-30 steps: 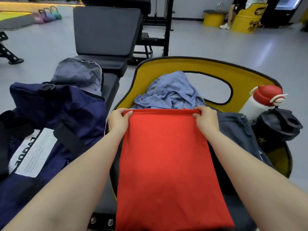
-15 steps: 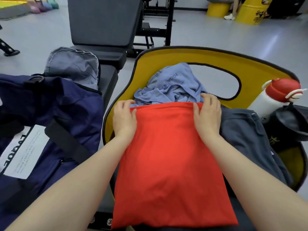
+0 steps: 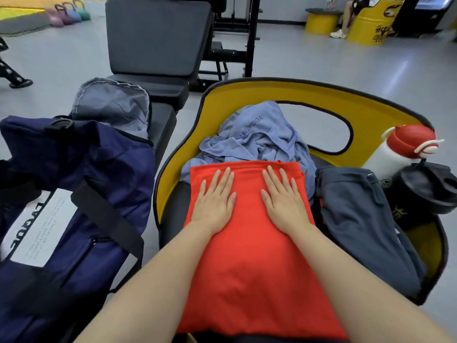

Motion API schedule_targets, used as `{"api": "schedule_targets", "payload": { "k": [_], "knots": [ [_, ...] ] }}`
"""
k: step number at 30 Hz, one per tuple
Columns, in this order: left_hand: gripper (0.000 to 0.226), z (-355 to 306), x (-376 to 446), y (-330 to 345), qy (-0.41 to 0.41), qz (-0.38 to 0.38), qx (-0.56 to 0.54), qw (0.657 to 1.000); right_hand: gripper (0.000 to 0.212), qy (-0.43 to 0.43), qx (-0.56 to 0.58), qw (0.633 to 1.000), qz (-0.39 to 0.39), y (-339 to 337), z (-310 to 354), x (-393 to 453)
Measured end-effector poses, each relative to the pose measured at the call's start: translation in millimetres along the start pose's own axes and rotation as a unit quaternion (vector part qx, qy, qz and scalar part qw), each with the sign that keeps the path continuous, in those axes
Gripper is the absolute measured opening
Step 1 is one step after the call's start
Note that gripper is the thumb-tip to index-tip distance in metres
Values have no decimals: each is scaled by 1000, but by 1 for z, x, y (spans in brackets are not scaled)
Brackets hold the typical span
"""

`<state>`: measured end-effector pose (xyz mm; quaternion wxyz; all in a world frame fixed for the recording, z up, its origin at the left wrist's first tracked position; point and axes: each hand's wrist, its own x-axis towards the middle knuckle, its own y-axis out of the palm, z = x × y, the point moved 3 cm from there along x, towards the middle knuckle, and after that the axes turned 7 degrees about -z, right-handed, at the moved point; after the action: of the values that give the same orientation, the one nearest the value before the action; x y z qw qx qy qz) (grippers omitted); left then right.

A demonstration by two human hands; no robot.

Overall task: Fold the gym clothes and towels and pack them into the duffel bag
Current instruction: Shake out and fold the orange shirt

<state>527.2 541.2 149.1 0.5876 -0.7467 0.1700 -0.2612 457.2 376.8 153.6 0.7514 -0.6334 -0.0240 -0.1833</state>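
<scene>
A folded red cloth point(image 3: 249, 263) lies along the yellow-rimmed seat point(image 3: 249, 100) in front of me. My left hand point(image 3: 215, 201) and my right hand point(image 3: 284, 199) both press flat on its far end, fingers straight. Beyond the cloth sits a crumpled light-blue towel point(image 3: 257, 134). A grey garment point(image 3: 363, 219) lies bunched to the right of the cloth. The navy duffel bag point(image 3: 74, 201) stands open on my left, its grey lining showing at the top.
A white bottle with a red cap point(image 3: 400, 149) and a black shaker cup point(image 3: 425, 191) stand at the seat's right edge. A black gym bench point(image 3: 158, 40) is behind the bag. Kettlebells point(image 3: 69, 13) sit far left; a seated person's legs point(image 3: 346, 18) show far right.
Both hands let go of the red cloth's far edge, where they gripped the corners, and now lie flat on top of it, slightly nearer to me.
</scene>
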Motion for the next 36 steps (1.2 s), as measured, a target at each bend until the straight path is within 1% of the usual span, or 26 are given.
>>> {"api": "schedule_targets", "payload": {
  "k": [4,6,8,12,13,15,17,20,23,28,31,36],
  "knots": [
    [55,22,0,5,-55,8,-32,998,59,64,13,998,14,7,-11,0],
    [55,29,-1,6,-90,16,-53,994,59,90,18,996,19,8,-14,-1],
    [55,35,-4,5,-116,26,-50,992,59,108,24,994,21,8,-15,-2],
    [56,44,-14,-6,-125,39,17,991,62,154,36,987,16,-3,-15,-9],
    [56,45,-16,-10,-119,36,34,992,63,146,32,989,10,-8,-10,-9],
    [56,43,-19,-22,-103,21,50,993,62,100,30,995,-5,-20,5,-7],
    [56,32,-22,-33,-92,-2,34,995,60,59,52,997,-16,-29,26,-8],
    [55,3,-34,-40,-61,4,-38,997,58,28,75,997,6,-35,53,-25],
    [54,-25,-58,-34,-16,28,-51,998,55,-9,55,997,43,-29,65,-52],
    [53,-30,-89,-24,-29,61,-49,996,53,32,52,995,81,-19,44,-83],
    [52,-21,-101,-22,-49,52,-62,996,54,45,35,995,85,-19,25,-97],
    [50,-1,-114,-22,-75,52,-80,993,55,79,37,992,88,-18,4,-113]
  ]
}}
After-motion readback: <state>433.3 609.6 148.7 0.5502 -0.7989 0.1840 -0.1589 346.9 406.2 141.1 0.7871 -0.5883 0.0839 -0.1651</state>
